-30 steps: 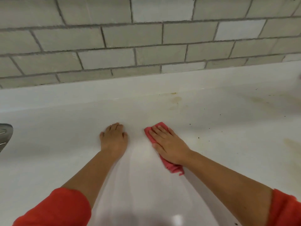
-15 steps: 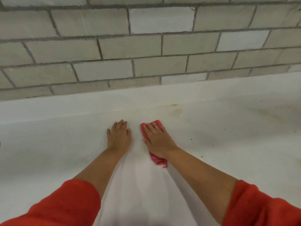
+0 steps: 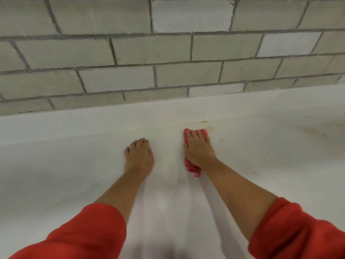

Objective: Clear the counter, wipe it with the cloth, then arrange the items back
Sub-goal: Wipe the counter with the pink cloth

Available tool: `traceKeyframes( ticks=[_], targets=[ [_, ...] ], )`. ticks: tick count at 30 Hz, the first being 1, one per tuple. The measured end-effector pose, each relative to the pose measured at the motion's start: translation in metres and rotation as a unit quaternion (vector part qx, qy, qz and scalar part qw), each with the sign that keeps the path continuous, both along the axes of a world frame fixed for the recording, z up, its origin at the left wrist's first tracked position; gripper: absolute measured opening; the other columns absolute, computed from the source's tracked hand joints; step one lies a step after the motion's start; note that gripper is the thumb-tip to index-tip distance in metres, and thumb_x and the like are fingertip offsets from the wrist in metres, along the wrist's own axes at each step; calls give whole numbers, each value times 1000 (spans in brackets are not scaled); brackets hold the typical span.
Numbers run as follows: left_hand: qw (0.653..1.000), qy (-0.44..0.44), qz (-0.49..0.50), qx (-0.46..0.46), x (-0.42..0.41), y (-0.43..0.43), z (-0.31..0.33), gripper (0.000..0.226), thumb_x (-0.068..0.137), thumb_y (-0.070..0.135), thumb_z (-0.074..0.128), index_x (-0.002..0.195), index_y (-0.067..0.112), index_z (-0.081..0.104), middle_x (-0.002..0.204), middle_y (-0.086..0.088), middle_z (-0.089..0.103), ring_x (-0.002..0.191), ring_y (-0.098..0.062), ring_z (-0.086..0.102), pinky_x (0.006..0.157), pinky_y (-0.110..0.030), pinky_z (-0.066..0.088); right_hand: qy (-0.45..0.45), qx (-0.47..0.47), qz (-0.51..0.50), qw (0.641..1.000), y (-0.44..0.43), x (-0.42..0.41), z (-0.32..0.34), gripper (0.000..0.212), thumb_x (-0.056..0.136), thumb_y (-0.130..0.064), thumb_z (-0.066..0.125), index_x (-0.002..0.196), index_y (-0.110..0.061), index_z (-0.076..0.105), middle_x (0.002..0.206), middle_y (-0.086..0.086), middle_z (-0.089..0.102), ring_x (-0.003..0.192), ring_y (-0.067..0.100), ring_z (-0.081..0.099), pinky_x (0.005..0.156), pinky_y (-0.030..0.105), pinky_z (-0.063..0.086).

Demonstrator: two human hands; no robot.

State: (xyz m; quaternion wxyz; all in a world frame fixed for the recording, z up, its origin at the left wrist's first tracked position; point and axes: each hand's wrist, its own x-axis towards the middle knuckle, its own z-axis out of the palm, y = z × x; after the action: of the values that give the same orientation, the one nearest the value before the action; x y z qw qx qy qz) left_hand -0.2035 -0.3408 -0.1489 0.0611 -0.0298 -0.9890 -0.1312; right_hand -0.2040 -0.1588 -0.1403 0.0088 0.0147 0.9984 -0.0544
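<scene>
The white counter (image 3: 74, 174) fills the lower view. A pink-red cloth (image 3: 192, 168) lies on it near the back edge, mostly covered by my right hand (image 3: 198, 146), which presses it flat with straight fingers. Bits of cloth show past the fingertips and behind the wrist. My left hand (image 3: 139, 156) rests flat on the bare counter a little to the left of the cloth, fingers together, holding nothing. None of the counter's items are in view.
A grey tiled wall (image 3: 168, 62) rises behind the counter's raised white back lip (image 3: 93, 120). Yellow-brown stains (image 3: 209, 128) mark the surface just right of the cloth, with a larger smear (image 3: 309, 131) and dark specks (image 3: 267, 152) further right.
My right hand has pushed the cloth away from me toward the back lip and slightly right, close to the yellow stain. My left hand stayed planted. The view shifted up.
</scene>
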Motion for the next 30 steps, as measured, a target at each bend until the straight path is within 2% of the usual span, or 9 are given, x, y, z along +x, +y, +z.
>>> traceKeyframes(
  ticks=[5,8,11,14,16,19,23,26,30],
  targets=[
    [1000,-4,0,2,2,0,2,42,99,20,30,140,13,35,149,-1,32,137,-21,26,112,-37,17,14,-17,157,987,-37,35,-2,54,101,-32,22,151,-17,11,159,0,11,147,18,5,119,38,0],
    [1000,-3,-2,-4,0,-1,1,42,100,21,29,140,15,35,150,0,31,138,-20,25,112,-36,17,18,-38,223,974,-6,60,-3,69,87,-49,2,151,-24,13,158,-7,12,147,11,6,117,28,-4],
    [1000,-2,-5,-7,-1,-1,-1,42,100,23,27,141,16,33,150,1,29,138,-19,24,113,-36,16,50,-29,134,989,45,35,-10,87,73,-52,-7,149,-21,20,156,-2,24,145,13,16,120,28,1],
    [1000,3,-6,-12,-2,-2,-4,42,100,23,26,141,16,33,150,1,30,138,-19,24,113,-37,16,38,1,-51,998,72,-7,-9,63,91,-39,13,148,-13,21,153,4,27,143,19,19,120,37,6],
    [1000,5,-5,-12,-3,-1,-4,42,100,23,27,141,15,33,150,1,30,139,-19,24,113,-38,17,24,3,-111,994,64,-30,-9,55,96,-24,23,149,-9,16,153,8,23,144,25,16,120,43,2],
    [1000,0,-4,-13,-3,-1,-4,42,100,23,27,141,15,33,150,1,30,138,-20,24,113,-38,17,15,1,-83,996,30,-42,-9,56,98,-22,21,150,-8,10,156,7,18,145,27,12,120,45,0],
    [1000,-1,-4,-12,-2,0,-3,42,100,22,28,141,15,34,149,0,31,138,-21,25,112,-38,18,27,-3,86,996,0,-12,-6,54,99,-31,23,150,-14,16,156,0,20,145,20,13,120,38,5],
    [1000,-2,-4,-16,-2,-1,-3,42,100,23,28,141,15,33,150,1,30,138,-20,24,112,-38,18,44,-33,173,983,16,18,-8,70,86,-48,8,148,-19,24,155,-2,26,144,14,19,118,29,6],
    [1000,-6,-9,-13,-2,0,-3,43,100,23,26,142,14,32,150,0,29,139,-20,23,113,-38,17,70,-39,24,997,68,-7,-8,53,95,-31,27,146,-15,30,149,4,37,140,16,27,120,28,5]
  ],
)
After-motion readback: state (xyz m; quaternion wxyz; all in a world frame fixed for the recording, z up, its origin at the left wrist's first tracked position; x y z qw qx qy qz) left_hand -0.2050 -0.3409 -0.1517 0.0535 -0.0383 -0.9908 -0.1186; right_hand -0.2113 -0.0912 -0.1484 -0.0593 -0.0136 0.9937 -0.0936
